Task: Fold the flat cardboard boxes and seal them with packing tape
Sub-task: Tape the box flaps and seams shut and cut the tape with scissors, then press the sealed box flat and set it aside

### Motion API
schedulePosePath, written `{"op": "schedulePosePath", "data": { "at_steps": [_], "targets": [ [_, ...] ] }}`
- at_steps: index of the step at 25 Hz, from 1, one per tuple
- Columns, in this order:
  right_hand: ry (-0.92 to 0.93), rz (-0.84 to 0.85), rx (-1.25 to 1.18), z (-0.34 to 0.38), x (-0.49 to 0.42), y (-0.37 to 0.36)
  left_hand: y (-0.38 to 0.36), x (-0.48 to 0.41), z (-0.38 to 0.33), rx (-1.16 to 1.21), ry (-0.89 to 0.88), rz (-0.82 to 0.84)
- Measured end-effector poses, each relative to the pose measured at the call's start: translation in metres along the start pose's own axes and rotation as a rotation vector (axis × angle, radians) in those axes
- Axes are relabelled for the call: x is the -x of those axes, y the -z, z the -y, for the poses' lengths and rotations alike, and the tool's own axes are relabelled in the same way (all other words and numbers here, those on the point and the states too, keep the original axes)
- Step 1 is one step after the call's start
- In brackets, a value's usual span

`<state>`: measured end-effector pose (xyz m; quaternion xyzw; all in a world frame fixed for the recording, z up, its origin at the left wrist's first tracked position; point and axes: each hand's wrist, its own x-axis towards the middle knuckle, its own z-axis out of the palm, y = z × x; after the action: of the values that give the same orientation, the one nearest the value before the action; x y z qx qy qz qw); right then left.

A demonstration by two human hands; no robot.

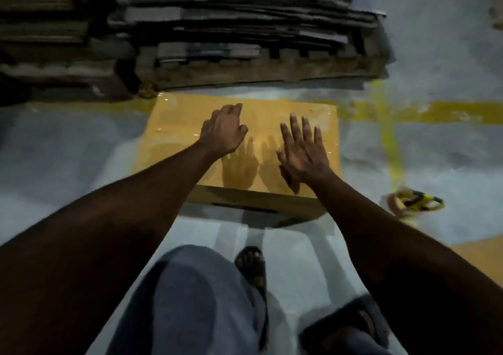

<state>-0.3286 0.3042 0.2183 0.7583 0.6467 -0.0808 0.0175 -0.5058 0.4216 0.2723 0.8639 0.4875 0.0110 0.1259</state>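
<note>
In the head view, a folded cardboard box (185, 126) is seen on the grey floor (68, 148), before a stack of flat cardboard (245, 36). The left hand (224, 130) and right hand (303, 153) are held over its glossy top, fingers spread, nothing gripped. A yellow tape dispenser (413, 203) is seen on the floor, right of the box.

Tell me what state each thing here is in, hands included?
cardboard box: folded up, top closed, glossy tape across it.
left hand: open, over the box, holding nothing.
right hand: open, fingers spread, over the box.
tape dispenser: lying on the floor, untouched.
flat cardboard stack: unfolded, piled behind.
</note>
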Motion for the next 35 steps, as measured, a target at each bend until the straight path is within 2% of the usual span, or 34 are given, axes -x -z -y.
{"op": "schedulePosePath", "data": {
  "at_steps": [3, 6, 8, 12, 15, 17, 19, 21, 25, 27, 30, 33, 35],
  "targets": [
    [-0.017, 0.101, -0.041, 0.019, -0.015, -0.039, -0.017, 0.004, 0.101, -0.023, 0.179, 0.070],
    [-0.124, 0.069, -0.070, 0.006, -0.028, -0.062, -0.038, 0.001, 0.172, -0.008, 0.516, 0.108],
    [-0.302, 0.038, -0.080, -0.009, -0.046, -0.066, -0.046, -0.009, 0.195, 0.117, 0.692, 0.067],
    [-0.841, -0.128, -0.201, -0.047, -0.071, -0.073, -0.043, -0.034, 0.202, 0.394, 0.779, -0.068],
    [-1.016, -0.217, -0.351, -0.053, -0.070, -0.063, -0.031, -0.041, 0.198, 0.529, 0.901, -0.074],
    [-1.040, -0.262, -0.398, -0.054, -0.064, -0.050, -0.016, -0.038, 0.191, 0.559, 0.956, -0.085],
    [-1.046, -0.328, -0.441, -0.054, -0.054, -0.034, 0.001, -0.030, 0.182, 0.624, 0.949, -0.169],
    [-1.047, -0.414, -0.515, -0.052, -0.042, -0.011, 0.023, -0.020, 0.175, 0.742, 0.898, -0.294],
    [-0.928, -0.616, -0.697, -0.049, -0.023, 0.036, 0.070, 0.009, 0.159, 0.962, 0.770, -0.496],
    [-0.890, -0.508, -0.658, -0.054, -0.006, 0.042, 0.065, 0.034, 0.155, 1.006, 0.781, -0.525],
    [-0.872, -0.342, -0.607, -0.059, 0.030, 0.032, 0.033, 0.076, 0.160, 0.975, 0.919, -0.369],
    [-0.906, -0.377, -0.668, -0.053, 0.042, 0.027, 0.007, 0.095, 0.168, 0.633, 0.934, -0.115],
    [-0.834, -0.278, -0.666, -0.048, 0.032, 0.026, -0.005, 0.095, 0.168, 0.438, 0.898, 0.021]
  ]
}}
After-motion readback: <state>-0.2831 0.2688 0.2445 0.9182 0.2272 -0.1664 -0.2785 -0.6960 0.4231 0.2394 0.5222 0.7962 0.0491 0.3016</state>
